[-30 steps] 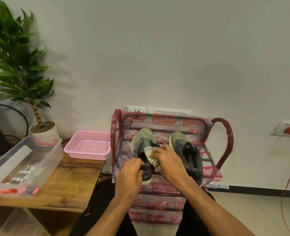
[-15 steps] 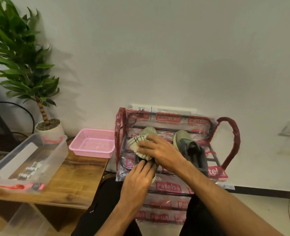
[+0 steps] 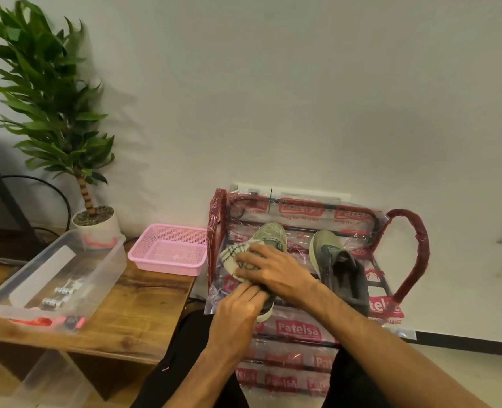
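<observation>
The right hand [image 3: 268,272] lies flat on a cloth [image 3: 231,258], a pale rag with dark checked lines, and presses it against a shoe [image 3: 269,233]. Its fingers are spread and fairly straight over the rag. The thumb is hidden beneath the palm, so whether it pinches the cloth from below cannot be told. The rag sticks out past the fingertips on the side away from the right forearm.

The left hand [image 3: 238,312] sits just below the right hand and touches it. Its fingers are curled round the heel end of the shoe and grip it. Only the olive toe of the shoe shows, beyond the right hand's knuckles, along with a strip of pale sole beside the left hand's fingers.

The shoe rests on the top shelf of a rack [image 3: 409,260], whose bars are wrapped in red-printed clear plastic. The rack stands under and beyond both hands, against the wall. A second shoe [image 3: 338,269], olive at the toe and dark grey toward the heel, lies on the same shelf. It is just beside the right wrist, on the outer side, and apart from the first shoe.

Out past the left hand stands a wooden table [image 3: 143,313]. On it, nearest the hands, is a pink basket [image 3: 167,251], close to the rack's side. Farther out is a clear plastic box [image 3: 52,278] holding small metal parts, and behind that a potted plant [image 3: 46,98].
</observation>
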{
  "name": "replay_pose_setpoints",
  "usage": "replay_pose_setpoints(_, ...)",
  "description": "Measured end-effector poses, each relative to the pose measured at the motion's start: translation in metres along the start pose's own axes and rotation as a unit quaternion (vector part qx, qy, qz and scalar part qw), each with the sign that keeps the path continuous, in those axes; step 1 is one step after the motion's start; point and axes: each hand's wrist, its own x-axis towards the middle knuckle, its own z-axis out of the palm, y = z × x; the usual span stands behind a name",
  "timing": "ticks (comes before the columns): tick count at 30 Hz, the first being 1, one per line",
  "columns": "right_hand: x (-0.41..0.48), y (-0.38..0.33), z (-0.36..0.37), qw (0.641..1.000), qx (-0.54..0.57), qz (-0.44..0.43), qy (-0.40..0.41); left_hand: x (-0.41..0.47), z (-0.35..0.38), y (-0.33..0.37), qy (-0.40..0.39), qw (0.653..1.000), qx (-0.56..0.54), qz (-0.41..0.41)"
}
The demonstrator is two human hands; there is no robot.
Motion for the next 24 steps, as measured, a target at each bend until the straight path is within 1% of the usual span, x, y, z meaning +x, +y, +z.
replay_pose_setpoints(3, -0.005, 0.009, 0.003, 0.997, -0.017, -0.069, -0.023, -0.002, -0.001, 0.004, -0.007, 1.0, -0.012, -0.004)
replay_pose_setpoints(5, -0.006, 0.02, 0.003, 0.995, -0.059, -0.07, -0.036, 0.0, -0.003, 0.004, -0.007, 1.0, -0.019, -0.008)
replay_pose_setpoints(7, -0.002, 0.027, 0.0, 0.993, -0.097, -0.048, -0.043, 0.003, -0.005, 0.003, -0.008, 1.0, -0.021, -0.011)
replay_pose_setpoints(10, 0.005, 0.026, -0.007, 0.995, -0.099, -0.004, -0.013, 0.004, -0.006, -0.001, -0.005, 1.0, -0.014, -0.011)
replay_pose_setpoints(12, 0.004, 0.017, -0.004, 0.997, -0.081, -0.02, 0.005, 0.003, -0.004, -0.004, -0.001, 1.0, -0.013, -0.014)
replay_pose_setpoints(14, -0.003, 0.012, 0.003, 0.995, -0.074, -0.068, -0.004, 0.004, -0.005, -0.001, -0.003, 1.0, -0.016, -0.014)
replay_pose_setpoints(16, -0.01, 0.02, 0.004, 0.993, -0.085, -0.083, -0.013, 0.005, -0.005, 0.001, 0.001, 1.0, -0.02, -0.02)
replay_pose_setpoints(18, -0.015, 0.032, 0.002, 0.99, -0.116, -0.077, -0.029, 0.006, -0.005, 0.001, 0.006, 1.0, -0.013, -0.022)
replay_pose_setpoints(20, -0.014, 0.034, 0.0, 0.987, -0.139, -0.062, -0.047, 0.006, -0.005, -0.001, -0.005, 0.999, -0.008, -0.031)
replay_pose_setpoints(22, -0.009, 0.028, 0.0, 0.987, -0.156, -0.028, -0.04, 0.003, -0.003, -0.002, -0.014, 0.999, 0.016, -0.026)
replay_pose_setpoints(24, -0.002, 0.021, 0.0, 0.988, -0.152, 0.014, -0.016, -0.003, 0.0, -0.002, -0.024, 0.999, 0.034, -0.019)
